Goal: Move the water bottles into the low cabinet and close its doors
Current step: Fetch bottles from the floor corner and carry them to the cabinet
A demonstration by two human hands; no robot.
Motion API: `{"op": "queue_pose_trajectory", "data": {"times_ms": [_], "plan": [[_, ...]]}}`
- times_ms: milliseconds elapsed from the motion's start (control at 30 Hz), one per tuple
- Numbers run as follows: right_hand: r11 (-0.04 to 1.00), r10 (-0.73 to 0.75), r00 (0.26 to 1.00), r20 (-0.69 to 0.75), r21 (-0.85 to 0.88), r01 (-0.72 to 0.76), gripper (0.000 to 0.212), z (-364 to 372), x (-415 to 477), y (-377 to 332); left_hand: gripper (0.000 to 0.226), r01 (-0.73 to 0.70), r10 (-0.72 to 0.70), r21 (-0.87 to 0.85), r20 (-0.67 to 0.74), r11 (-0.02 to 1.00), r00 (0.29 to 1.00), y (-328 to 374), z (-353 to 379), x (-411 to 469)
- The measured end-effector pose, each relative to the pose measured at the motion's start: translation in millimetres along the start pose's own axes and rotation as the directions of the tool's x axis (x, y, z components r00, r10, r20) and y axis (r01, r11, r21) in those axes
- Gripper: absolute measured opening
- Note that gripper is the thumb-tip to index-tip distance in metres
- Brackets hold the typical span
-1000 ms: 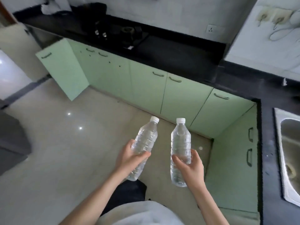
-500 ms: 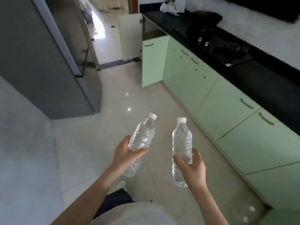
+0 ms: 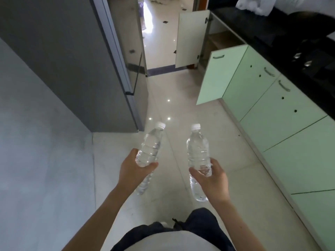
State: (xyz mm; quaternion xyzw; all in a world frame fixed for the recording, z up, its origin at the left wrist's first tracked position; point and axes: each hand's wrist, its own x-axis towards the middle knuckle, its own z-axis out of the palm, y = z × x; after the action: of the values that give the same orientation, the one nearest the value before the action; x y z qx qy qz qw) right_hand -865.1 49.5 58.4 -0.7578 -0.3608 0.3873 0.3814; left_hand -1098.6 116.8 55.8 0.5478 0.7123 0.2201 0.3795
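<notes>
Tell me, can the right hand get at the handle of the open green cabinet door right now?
Probably not: the right hand grips a bottle, and the handle sits well ahead along the floor, though nothing blocks the path.

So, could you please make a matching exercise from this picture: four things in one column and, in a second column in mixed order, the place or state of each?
Column A
1. left bottle
2. right bottle
3. far green door
4. white bag

Column B
a. lying on the black counter
b. swung open
c. clearly tilted, cap leaning to the right
d. nearly upright

Pairs: 1-c, 2-d, 3-b, 4-a
</notes>
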Motion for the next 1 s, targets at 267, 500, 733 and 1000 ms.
{"op": "queue_pose_trajectory", "data": {"times_ms": [267,500,733,1000], "plan": [[0.997,0.065,0.997,-0.04,0.051,-0.063,0.035,-0.9,163.9,-35.8,0.037,0.076,-0.072,-0.061,0.061,0.995,0.996,39.1,53.7,127.5],[0.999,-0.041,0.999,-0.028,-0.016,0.041,0.048,-12.3,334.2,-122.2,0.035,0.016,-0.019,-0.198,-0.011,0.98,1.0,167.9,66.1,272.5],[0.999,-0.038,0.999,-0.009,-0.033,0.037,0.048,18.9,457.8,-168.6,0.039,0.034,-0.04,-0.229,-0.023,0.973,0.999,207.5,64.0,396.1],[0.999,-0.039,0.999,-0.004,-0.015,0.039,0.04,110.2,598.9,-232.3,0.036,0.063,-0.058,-0.253,0.025,0.965,0.998,227.6,49.1,583.1]]}}
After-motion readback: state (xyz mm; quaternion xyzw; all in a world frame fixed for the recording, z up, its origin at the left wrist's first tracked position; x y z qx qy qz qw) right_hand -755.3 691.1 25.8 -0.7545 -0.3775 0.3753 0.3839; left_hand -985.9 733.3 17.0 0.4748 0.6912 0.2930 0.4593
